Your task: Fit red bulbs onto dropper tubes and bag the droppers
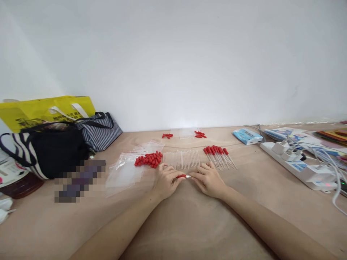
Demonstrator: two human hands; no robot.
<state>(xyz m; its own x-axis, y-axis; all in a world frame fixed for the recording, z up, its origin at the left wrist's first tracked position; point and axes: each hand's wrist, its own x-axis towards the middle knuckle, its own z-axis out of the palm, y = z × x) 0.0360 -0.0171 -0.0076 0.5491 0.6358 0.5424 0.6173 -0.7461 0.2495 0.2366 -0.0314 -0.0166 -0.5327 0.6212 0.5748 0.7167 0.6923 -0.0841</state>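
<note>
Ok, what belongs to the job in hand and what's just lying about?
Likely job:
red cap in left hand
clear tube in right hand
cap pile
tube row
capped tubes

Likely lying about:
yellow bag
striped bag
blue packet
power strip

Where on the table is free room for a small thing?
Bare table lies between the left forearm and right forearm, and between the red-topped tubes and white power strip. Crowded is the middle: red caps, clear tubes, left hand and right hand.
</note>
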